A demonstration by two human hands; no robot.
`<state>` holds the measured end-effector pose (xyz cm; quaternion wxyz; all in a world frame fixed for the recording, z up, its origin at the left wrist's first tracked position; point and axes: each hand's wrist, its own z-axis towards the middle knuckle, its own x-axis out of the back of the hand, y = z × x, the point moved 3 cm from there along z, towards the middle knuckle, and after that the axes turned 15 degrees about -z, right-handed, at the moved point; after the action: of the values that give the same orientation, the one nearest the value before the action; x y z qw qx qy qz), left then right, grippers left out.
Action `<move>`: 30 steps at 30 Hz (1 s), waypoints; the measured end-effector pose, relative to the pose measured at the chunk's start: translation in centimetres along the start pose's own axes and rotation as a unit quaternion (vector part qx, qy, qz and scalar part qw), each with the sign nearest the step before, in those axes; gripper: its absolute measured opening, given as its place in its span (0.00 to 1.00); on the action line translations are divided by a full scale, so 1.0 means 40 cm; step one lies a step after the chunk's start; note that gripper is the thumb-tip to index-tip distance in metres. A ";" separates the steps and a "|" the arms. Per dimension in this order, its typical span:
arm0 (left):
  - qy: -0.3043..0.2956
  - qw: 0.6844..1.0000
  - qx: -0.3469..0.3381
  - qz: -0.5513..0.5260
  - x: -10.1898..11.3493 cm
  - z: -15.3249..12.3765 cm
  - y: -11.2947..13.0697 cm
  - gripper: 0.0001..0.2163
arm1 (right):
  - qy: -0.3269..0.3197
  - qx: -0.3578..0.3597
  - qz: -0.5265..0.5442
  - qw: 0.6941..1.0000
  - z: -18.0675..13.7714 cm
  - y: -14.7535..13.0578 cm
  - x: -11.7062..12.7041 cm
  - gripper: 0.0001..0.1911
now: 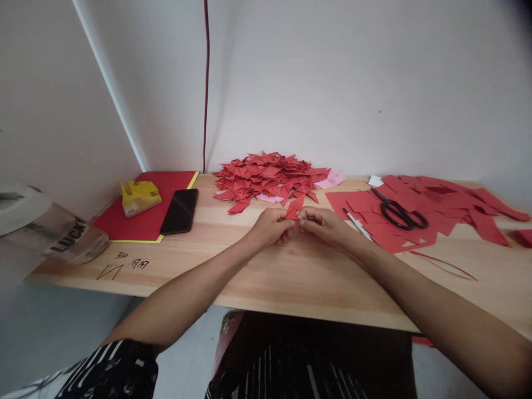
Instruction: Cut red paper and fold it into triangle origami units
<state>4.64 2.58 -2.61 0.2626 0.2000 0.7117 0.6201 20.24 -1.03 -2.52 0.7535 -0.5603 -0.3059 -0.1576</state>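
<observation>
Currently, both hands meet over the middle of the table [249, 271]. The left hand [272, 226] and the right hand [324, 224] each pinch one side of the folded red piece [294, 210] with fingertips closed tight. The piece sits between them, just above the wood and just near of the pile of folded pieces [266, 177].

Likely faults:
- Tear or skewed crease: both hands grip the same small piece, so pulling them apart could split the paper.
- Loss of the piece: if dropped, it may land at the edge of the pile, where it would be hard to tell from the others.
- Snagging: the right forearm lies close to the pen [357, 224] and the scissors [399, 213], so a sweep to the right could push them into the cut red sheets [440, 210].

Count:
- piece in hand: one
- scissors: one
- pen: one
- phone [179, 210]: one, far left
- yellow box [140, 197]: one
- folded pieces in the pile: dozens, overlapping, not countable
- cut sheets at right: several, overlapping, not countable
</observation>
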 end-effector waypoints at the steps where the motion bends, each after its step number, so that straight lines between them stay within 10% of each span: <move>1: 0.000 1.000 0.014 -0.014 -0.001 0.002 0.001 0.06 | -0.007 0.000 0.013 1.000 0.000 0.001 0.002 0.08; 30: 0.010 0.974 -0.131 0.184 0.001 -0.013 0.016 0.08 | 0.014 -0.040 -0.074 0.996 -0.001 0.002 0.004 0.13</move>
<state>4.27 2.29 -1.92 0.1610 0.2857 0.5779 0.7473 20.41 -1.03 -2.48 0.7208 -0.5638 -0.3293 -0.2325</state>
